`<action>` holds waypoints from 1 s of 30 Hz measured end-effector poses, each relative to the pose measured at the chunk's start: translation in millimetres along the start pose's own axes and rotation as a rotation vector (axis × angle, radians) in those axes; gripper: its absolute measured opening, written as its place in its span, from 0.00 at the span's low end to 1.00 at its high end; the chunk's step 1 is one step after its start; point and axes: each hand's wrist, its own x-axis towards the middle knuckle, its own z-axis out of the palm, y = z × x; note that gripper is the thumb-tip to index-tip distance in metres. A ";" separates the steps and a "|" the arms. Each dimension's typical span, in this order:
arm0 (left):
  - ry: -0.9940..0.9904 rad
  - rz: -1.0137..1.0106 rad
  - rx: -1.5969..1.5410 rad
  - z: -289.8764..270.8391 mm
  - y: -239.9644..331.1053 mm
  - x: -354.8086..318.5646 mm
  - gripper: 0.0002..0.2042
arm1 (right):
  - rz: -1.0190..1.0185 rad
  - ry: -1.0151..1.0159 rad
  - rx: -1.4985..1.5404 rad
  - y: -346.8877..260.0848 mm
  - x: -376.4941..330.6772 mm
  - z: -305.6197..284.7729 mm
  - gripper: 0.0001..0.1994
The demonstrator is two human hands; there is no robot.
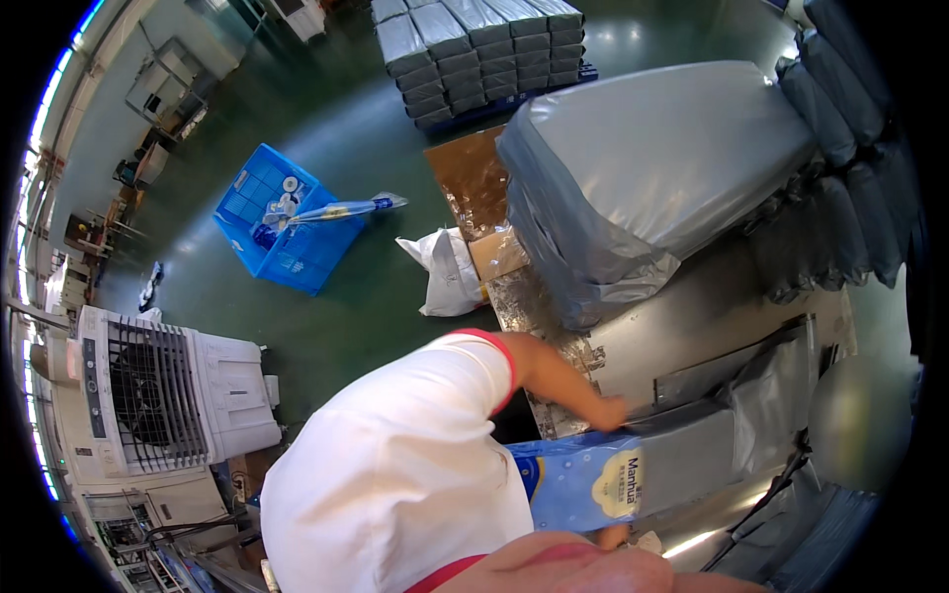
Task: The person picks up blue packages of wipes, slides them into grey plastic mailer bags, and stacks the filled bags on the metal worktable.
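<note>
A blue printed plastic bag [578, 484] with a pale label lies on the work surface, against my white shirt. At its mouth it meets a grey plastic-wrapped block [687, 455]. My left hand [608, 413] is closed at the bag's upper edge, near where blue meets grey; its fingertips are partly hidden. On the opposite edge, only a small part of my right hand [613, 536] shows beside the bag. The rest of it is hidden, so its grip is unclear. My right arm [563, 568] crosses the bottom of the view, large and close.
A big grey-wrapped bale [672, 158] stands beyond the work surface [682, 346]. Grey packs [474, 49] are stacked on a pallet at the back, and more grey packs [840, 208] lie at right. A blue crate [297, 227] and an air cooler [178, 385] stand on the floor at left.
</note>
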 end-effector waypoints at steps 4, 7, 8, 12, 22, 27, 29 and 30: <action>-0.093 0.462 0.072 14.2 20.1 -149.6 0.06 | -0.089 -0.169 -0.122 -33.7 -66.9 21.4 0.14; -0.309 0.422 0.114 10.6 50.2 -224.1 0.06 | -0.174 -0.334 -0.211 -61.9 -113.0 35.4 0.14; -0.285 0.418 0.111 9.9 55.0 -232.7 0.05 | -0.189 -0.388 -0.243 -69.8 -128.4 38.5 0.14; 0.058 0.449 0.084 -8.1 62.4 -187.6 0.05 | -0.229 -0.539 -0.355 -97.4 -166.9 48.2 0.15; 0.138 -0.322 -0.199 -50.8 -13.5 2.0 0.05 | 0.120 0.073 0.313 -124.7 -48.2 32.9 0.25; 0.210 -0.650 -0.794 -56.5 -66.2 -93.7 0.14 | 0.898 0.010 0.921 -72.2 -102.0 72.0 0.21; 0.169 -0.597 -0.837 -45.1 -79.2 -116.0 0.18 | 0.924 -0.021 0.953 -65.4 -115.7 80.2 0.19; 0.119 -0.551 -0.948 -41.8 -77.4 -123.4 0.18 | 0.945 -0.005 0.941 -61.3 -119.1 85.6 0.19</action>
